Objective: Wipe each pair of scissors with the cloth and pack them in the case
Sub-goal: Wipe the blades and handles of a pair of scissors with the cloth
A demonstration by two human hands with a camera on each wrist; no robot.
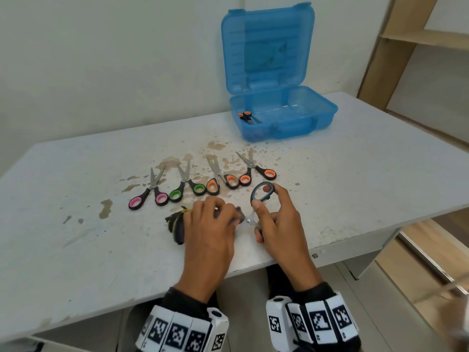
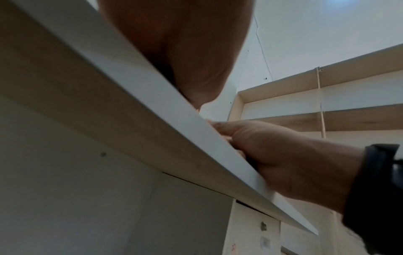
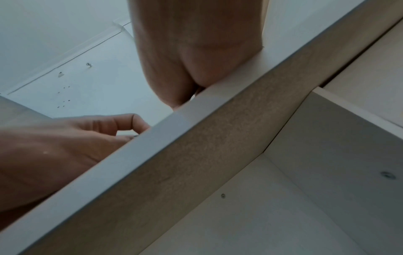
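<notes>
In the head view, low and centre in the frame, the right hand [image 1: 279, 222] pinches a pair of grey-handled steel scissors [image 1: 261, 196]: the thumb and forefinger are curled on the upper grey loop, the other fingers folded round the lower handle, which is hidden under the palm. The pivot screw shows just left of that hand. The left hand [image 1: 210, 224] is beside it, fingers bent and closed over a dark, frayed cloth [image 1: 175, 224], which is wrapped about the blades; the blades themselves are covered.

Both wrist views look up from under the table edge (only the heel of each hand and the other hand's knuckles show there), so the grip is read from the head view alone.

Above the hands, across the middle of the frame, four more pairs lie in a row on the stained white table [image 1: 76, 224], blades pointing away: the pink-handled scissors [image 1: 149, 193] at left, then the green-handled scissors [image 1: 186, 186], then two orange-handled scissors [image 1: 219, 180] [image 1: 255, 170], the last furthest right. All lie partly open.

At upper centre-right stands the translucent blue plastic case [image 1: 279, 118], its lid raised against the wall. One orange-handled pair [image 1: 247, 116] lies inside at the left end of the tray. Wooden shelving [image 1: 406, 47] fills the upper right corner.
</notes>
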